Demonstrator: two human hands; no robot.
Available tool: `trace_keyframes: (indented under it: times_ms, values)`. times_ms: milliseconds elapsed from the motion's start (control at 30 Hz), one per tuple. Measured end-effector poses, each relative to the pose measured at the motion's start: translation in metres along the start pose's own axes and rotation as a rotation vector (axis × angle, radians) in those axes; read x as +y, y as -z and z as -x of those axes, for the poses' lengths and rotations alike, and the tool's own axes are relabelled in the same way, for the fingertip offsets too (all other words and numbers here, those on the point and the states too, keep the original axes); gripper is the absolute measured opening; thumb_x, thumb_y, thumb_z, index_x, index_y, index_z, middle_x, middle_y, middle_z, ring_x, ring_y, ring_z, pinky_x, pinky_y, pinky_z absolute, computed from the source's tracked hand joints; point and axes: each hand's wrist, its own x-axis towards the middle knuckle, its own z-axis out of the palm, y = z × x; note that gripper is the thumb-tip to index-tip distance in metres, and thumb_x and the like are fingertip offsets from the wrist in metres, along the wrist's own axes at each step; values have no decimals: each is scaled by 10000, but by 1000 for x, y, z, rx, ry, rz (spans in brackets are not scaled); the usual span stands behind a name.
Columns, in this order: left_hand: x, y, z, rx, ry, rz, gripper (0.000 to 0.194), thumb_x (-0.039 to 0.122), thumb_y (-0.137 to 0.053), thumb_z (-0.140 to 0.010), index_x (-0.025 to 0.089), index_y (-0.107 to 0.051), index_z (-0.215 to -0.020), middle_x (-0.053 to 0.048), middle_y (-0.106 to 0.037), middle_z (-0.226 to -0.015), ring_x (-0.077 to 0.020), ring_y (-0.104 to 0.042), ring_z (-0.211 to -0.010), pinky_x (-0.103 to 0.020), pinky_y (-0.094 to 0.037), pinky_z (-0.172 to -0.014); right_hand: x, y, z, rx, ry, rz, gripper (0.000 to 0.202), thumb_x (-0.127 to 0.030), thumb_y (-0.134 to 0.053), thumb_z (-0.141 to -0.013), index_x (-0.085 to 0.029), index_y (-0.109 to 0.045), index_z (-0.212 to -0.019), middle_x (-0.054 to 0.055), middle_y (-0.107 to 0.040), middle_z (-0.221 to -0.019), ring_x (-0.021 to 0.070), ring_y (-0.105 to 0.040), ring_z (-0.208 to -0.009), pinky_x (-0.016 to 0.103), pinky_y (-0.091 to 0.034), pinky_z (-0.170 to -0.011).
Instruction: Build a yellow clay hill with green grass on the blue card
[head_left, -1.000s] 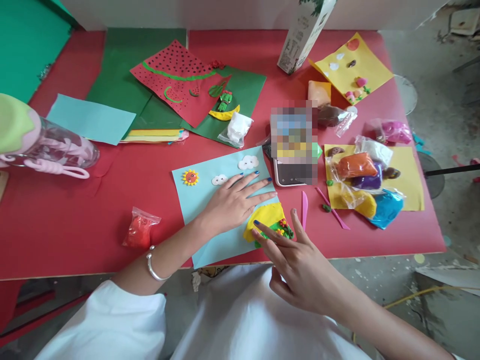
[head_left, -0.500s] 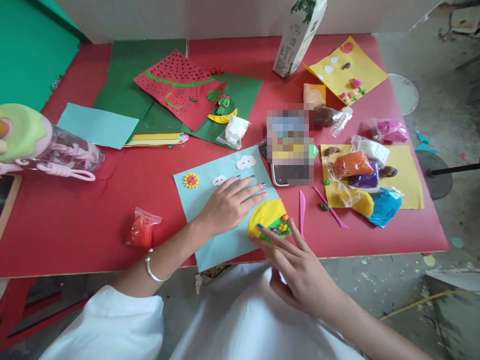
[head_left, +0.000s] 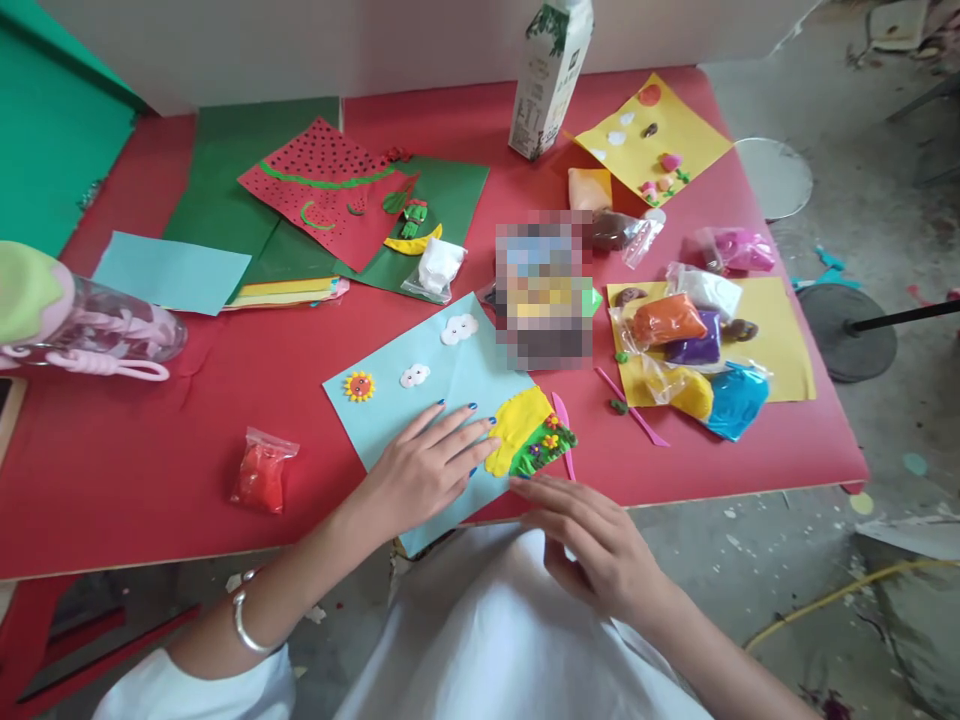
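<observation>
So the left hand (head_left: 424, 465) was lying flat and palm-down on the light blue paper sheet (head_left: 442, 390), fingers loosely spread and stretched toward the right, not gripping anything, with the fingertips just reaching the left edge of the yellow clay patch (head_left: 519, 425). That patch sat on the sheet's lower right corner, near the front edge of the red table (head_left: 150, 440), and had a green strip with tiny clay flowers (head_left: 544, 447) along its lower side. The right hand (head_left: 592, 545) was open too, fingers extended and fairly close together, hovering at the table's front edge just below the flower strip; couldn't tell if the tips were actually touching it. Nothing was pinched in either hand. A pink plastic clay tool (head_left: 562, 430) lay right beside the yellow patch, and a little clay sun (head_left: 360, 385) plus two white clouds (head_left: 459, 328) were stuck higher up on the same sheet. A small bag of red clay (head_left: 261, 472) sat off to the left.
</observation>
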Motion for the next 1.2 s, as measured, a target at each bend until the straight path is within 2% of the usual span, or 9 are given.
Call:
trace_keyframes:
  times_ms: [100, 200, 400, 533, 667, 767, 933, 1067, 1200]
  values:
    - [1, 4, 5, 37, 40, 15, 335, 120, -441, -944, 207, -618, -1214, -43, -674, -1253, -231, -564, -1258, -454, -429, -1097, 8, 8, -5, 117, -229, 97, 288, -38, -484, -862, -213, -563, -1077, 82, -702, -963, 188, -690, -860, 314, -572, -707]
    - [8, 5, 1, 92, 71, 25, 294, 103, -450, -935, 187, -636, -1147, -54, -691, -1193, -235, -590, -1215, -447, -471, -1057, 18, 11, -13, 116, -389, 213, 181, -125, -516, -902, -220, -586, -1039, 71, -681, -926, 203, -668, -820, 329, -547, -690]
    - [25, -4, -22, 148, 87, 58, 369, 80, -453, -924, 209, -609, -1232, -52, -671, -1233, -218, -601, -1199, -390, -509, -1011, 23, 4, -24, 12, -495, 268, 178, -250, -543, -922, -189, -619, -1071, 88, -681, -959, 247, -636, -845, 389, -505, -737]
    - [27, -9, -28, 165, 122, 23, 395, 46, -445, -905, 211, -620, -1219, -61, -673, -1233, -226, -609, -1186, -378, -533, -942, 19, 1, -28, -16, -525, 310, 158, -287, -552, -921, -189, -642, -1007, 95, -686, -956, 276, -613, -872, 431, -470, -781]
    - [26, -11, -27, 216, 167, 57, 364, 44, -447, -905, 184, -624, -1190, -75, -687, -1192, -220, -617, -1165, -371, -539, -937, 16, 2, -32, -26, -563, 187, 117, -271, -521, -928, -211, -621, -937, 79, -691, -956, 254, -635, -870, 401, -469, -772]
    - [25, -13, -27, 266, 196, 94, 348, 49, -444, -912, 182, -621, -1181, -79, -695, -1161, -208, -632, -1134, -365, -545, -947, 15, 4, -36, -31, -606, 81, 70, -243, -507, -911, -223, -574, -912, 51, -691, -881, 222, -653, -793, 354, -481, -699]
    - [26, -16, -30, 353, 225, 164, 322, 32, -486, -893, 186, -629, -1137, -67, -709, -1094, -197, -654, -1062, -353, -561, -928, 14, 7, -41, -49, -716, -95, 92, -231, -493, -869, -228, -503, -961, 47, -692, -897, 201, -678, -775, 299, -503, -602]
    - [27, -19, -28, 392, 250, 214, 301, 46, -507, -895, 199, -635, -1121, -62, -713, -1066, -193, -657, -1045, -354, -563, -920, 15, 9, -42, -55, -757, -207, 110, -233, -489, -858, -233, -496, -968, 51, -681, -929, 194, -690, -831, 303, -550, -652]
    - [28, -22, -27, 363, 290, 268, 283, 84, -568, -884, 209, -630, -1130, -64, -704, -1104, -208, -646, -1068, -378, -556, -927, 17, 10, -42, -45, -784, -305, 119, -246, -514, -862, -237, -497, -979, 80, -663, -1026, 192, -687, -866, 333, -584, -722]
